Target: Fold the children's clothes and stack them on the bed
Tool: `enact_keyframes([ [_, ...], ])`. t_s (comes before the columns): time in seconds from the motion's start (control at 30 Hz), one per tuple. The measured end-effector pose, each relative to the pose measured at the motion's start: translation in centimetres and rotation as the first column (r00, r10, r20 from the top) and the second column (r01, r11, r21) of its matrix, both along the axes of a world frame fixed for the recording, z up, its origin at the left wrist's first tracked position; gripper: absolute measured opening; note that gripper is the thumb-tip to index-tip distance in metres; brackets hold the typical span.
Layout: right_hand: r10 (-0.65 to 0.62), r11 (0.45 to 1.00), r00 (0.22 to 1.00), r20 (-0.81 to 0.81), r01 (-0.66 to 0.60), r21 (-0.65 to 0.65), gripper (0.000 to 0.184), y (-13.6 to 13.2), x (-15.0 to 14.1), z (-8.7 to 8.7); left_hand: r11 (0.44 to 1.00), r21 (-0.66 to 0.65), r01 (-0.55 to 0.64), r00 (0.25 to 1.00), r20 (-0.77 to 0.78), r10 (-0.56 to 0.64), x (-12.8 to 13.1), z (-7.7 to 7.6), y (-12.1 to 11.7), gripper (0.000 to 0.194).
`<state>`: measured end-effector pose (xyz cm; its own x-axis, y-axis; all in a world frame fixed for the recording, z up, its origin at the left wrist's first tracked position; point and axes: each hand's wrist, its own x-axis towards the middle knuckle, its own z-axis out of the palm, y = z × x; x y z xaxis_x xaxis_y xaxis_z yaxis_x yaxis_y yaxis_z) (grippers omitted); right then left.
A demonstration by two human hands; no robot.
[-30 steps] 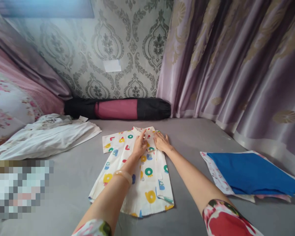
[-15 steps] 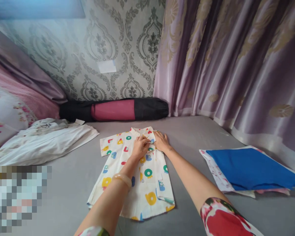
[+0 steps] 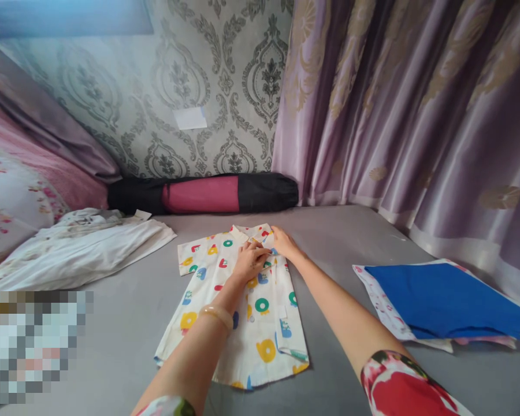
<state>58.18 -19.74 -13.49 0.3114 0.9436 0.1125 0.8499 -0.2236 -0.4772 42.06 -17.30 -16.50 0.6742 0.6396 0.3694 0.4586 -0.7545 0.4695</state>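
Observation:
A short-sleeved white shirt (image 3: 231, 294) printed with colorful letters lies on the grey sheet, collar away from me. Its left sleeve sticks out, while the right side is folded inward. On the upper chest, by the fold, my left hand (image 3: 250, 261) rests with fingers laid on the cloth and thumb apart. My right hand (image 3: 286, 244) is turned on its side at the right shoulder edge, its fingers closed against the shirt's fabric; the fingertips are partly hidden. A pale bangle (image 3: 216, 316) circles my left wrist.
A stack of folded clothes with a blue piece (image 3: 448, 297) on top lies at right. White crumpled clothing (image 3: 82, 248) is at left, near a blurred patch. A black and pink roll (image 3: 201, 193) lies along the wall. Purple curtains (image 3: 351, 104) hang at right.
My right hand has gone from lying flat with fingers spread to being turned on its side, at the shoulder edge. My left hand stays nearly in place on the shirt.

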Motion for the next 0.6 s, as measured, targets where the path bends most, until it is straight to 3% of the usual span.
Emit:
enact_keyframes([
  [0.13, 0.137, 0.991, 0.99, 0.038, -0.137, 0.003, 0.04, 0.7, -2.5, -0.1, 0.999, -0.033, -0.037, 0.999, 0.015, 0.037, 0.1, 0.3, -0.1, 0.026],
  [0.3, 0.092, 0.99, 0.996, -0.023, -0.094, -0.107, 0.052, 1.4, -3.5, -0.3, 0.996, -0.032, -0.082, 0.996, 0.021, 0.083, 0.3, -0.1, 0.3, 0.014],
  [0.4, 0.068, 0.989, 0.997, -0.035, -0.072, -0.132, 0.055, 1.7, -3.4, -0.7, 0.992, -0.03, -0.123, 0.992, 0.035, 0.124, 0.3, -0.4, 0.6, 0.02],
  [0.6, 0.022, 0.989, 1.0, 0.022, -0.018, -0.145, 0.057, 2.1, -3.4, -2.2, 0.97, -0.225, -0.089, 0.993, 0.055, 0.104, 0.1, 0.1, 1.8, 0.032],
])
